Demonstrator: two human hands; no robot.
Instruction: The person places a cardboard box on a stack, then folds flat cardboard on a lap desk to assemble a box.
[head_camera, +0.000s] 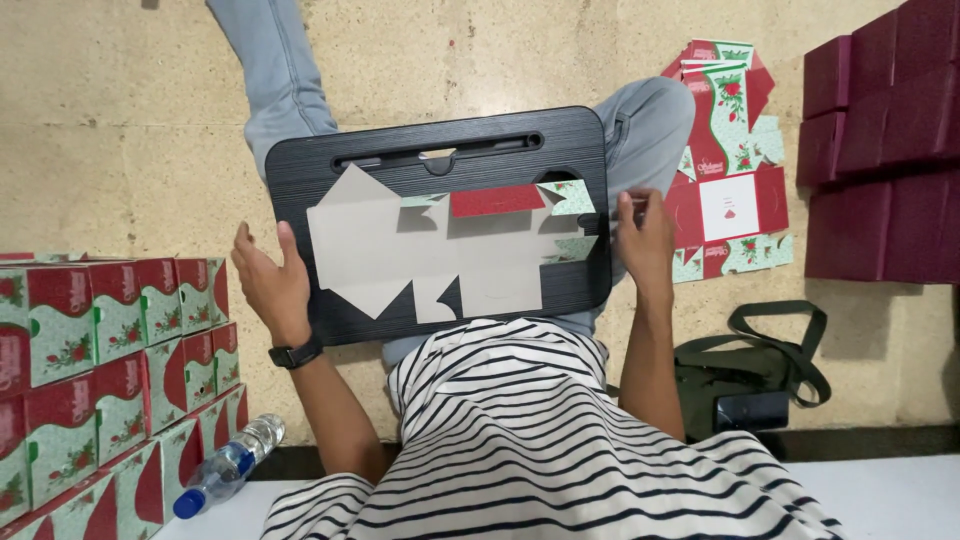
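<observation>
Lap tray | left hand open | right hand pinching carton blank, fingertips hidden

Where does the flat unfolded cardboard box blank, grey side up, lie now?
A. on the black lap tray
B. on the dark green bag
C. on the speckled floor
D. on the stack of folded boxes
A: the flat unfolded cardboard box blank lies on the black lap tray, between both hands.
</observation>
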